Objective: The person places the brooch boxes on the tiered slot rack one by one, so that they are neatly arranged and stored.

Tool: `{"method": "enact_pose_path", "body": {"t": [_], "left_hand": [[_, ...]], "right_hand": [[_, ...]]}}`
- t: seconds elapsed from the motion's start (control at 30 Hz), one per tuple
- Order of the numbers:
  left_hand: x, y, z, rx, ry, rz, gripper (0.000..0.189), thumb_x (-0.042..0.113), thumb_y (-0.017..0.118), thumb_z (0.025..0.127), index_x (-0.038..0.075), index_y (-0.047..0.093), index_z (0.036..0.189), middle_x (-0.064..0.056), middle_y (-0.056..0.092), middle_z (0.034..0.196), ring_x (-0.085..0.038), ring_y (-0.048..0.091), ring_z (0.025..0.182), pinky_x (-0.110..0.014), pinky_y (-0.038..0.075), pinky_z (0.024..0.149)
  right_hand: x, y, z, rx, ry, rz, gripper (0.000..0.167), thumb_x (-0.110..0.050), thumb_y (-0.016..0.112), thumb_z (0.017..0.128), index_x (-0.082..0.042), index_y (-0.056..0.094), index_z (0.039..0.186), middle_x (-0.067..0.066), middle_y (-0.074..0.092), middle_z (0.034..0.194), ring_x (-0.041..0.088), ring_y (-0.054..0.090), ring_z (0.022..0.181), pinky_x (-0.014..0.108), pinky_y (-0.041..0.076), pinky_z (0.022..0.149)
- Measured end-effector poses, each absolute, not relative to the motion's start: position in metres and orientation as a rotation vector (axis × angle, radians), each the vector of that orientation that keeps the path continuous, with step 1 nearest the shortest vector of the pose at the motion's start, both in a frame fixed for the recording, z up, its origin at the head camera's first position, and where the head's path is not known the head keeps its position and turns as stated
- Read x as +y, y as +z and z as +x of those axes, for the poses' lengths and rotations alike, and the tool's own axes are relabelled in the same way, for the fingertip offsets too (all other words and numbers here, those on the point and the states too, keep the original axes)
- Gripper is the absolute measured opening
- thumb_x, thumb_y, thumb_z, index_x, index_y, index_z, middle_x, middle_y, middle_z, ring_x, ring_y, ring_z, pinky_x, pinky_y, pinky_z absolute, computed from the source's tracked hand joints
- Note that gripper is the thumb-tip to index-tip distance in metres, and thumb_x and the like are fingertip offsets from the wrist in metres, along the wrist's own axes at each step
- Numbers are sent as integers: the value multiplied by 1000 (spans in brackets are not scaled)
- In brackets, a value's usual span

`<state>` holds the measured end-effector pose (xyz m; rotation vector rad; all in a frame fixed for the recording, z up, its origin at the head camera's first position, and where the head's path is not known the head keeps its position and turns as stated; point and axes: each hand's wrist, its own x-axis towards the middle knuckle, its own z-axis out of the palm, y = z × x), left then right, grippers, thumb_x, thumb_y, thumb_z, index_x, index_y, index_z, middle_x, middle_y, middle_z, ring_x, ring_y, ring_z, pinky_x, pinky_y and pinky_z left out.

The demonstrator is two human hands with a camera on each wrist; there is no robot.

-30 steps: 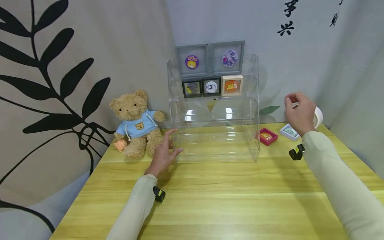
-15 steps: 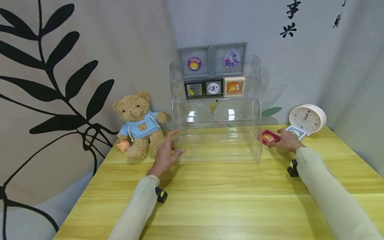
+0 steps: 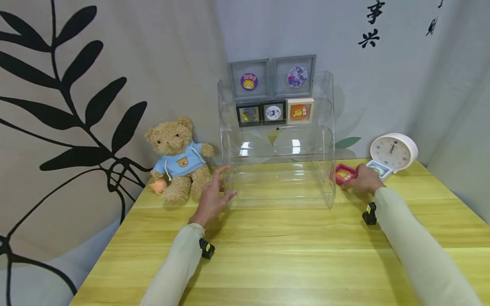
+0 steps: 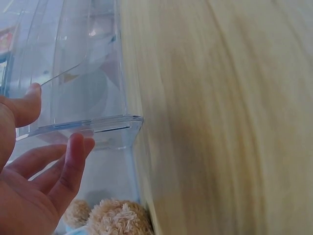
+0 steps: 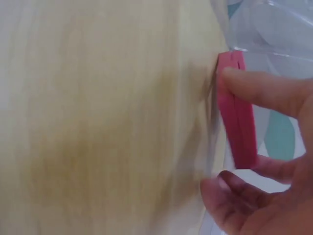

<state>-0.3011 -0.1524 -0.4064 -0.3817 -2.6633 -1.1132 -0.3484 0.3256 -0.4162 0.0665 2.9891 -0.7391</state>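
Observation:
A clear acrylic tiered display stand [image 3: 277,204] stands mid-table. My left hand [image 3: 210,199] is at its left side panel, thumb inside the panel's edge and the other fingers outside. The left wrist view shows these fingers [image 4: 73,166] loosely spread, tips right at the panel. At the stand's right side, my right hand [image 3: 365,179] holds a small red picture frame [image 3: 346,174] with an orange-and-yellow badge inside. In the right wrist view the thumb lies along the red frame's [image 5: 238,117] edge, with a fingertip at its lower end.
Two grey frames [image 3: 294,76] top the stand; two small black frames and a cream one [image 3: 300,111] sit a tier below. A teddy bear [image 3: 178,157] sits left. A light-blue frame [image 3: 379,169] and a white clock [image 3: 394,151] are behind my right hand.
My right hand has come down from in front of the clock to the red frame, which now tilts slightly in its grip. The left hand stays at the stand's side.

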Motion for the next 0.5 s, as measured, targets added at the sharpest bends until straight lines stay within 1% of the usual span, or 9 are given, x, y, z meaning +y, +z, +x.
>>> {"method": "enact_pose_path", "body": {"t": [0.13,0.23,0.3,0.37,0.5], "left_hand": [[-153,-406,-301,-2662,-1096,-391,82,22,76,90,38,27,153,-27,57,139,-40,70,112,-58,58,95],[-154,-406,-301,-2659,-1086,-390,82,22,76,90,38,26,153,-28,58,139,-41,69,112,-58,58,95],[-153,-405,-301,-2655,-1089,-388,82,22,76,90,38,27,153,-29,58,138,-41,69,113,-58,58,95],[-153,-405,-301,-2651,-1102,-385,82,21,76,89,37,27,154,-29,58,138,-41,69,113,-58,58,95],[-151,-405,-300,-2655,-1140,-380,82,20,76,89,35,27,154,-28,56,140,-42,69,113,-58,58,94]], "right_hand": [[327,-414,-346,2889,-1114,93,84,-25,79,84,16,29,138,38,52,122,33,66,91,39,62,77],[328,-413,-344,2755,-1420,89,86,-16,76,89,12,18,146,37,49,122,21,71,79,35,66,73],[329,-413,-343,2683,-1590,80,87,-10,73,91,9,13,151,32,49,118,16,71,74,35,66,74],[330,-413,-341,2638,-1709,64,88,-7,72,92,5,11,154,27,48,117,10,70,75,36,66,77],[333,-413,-334,2609,-1824,30,90,-2,68,93,-3,8,159,23,48,120,5,69,79,36,64,84]]}}
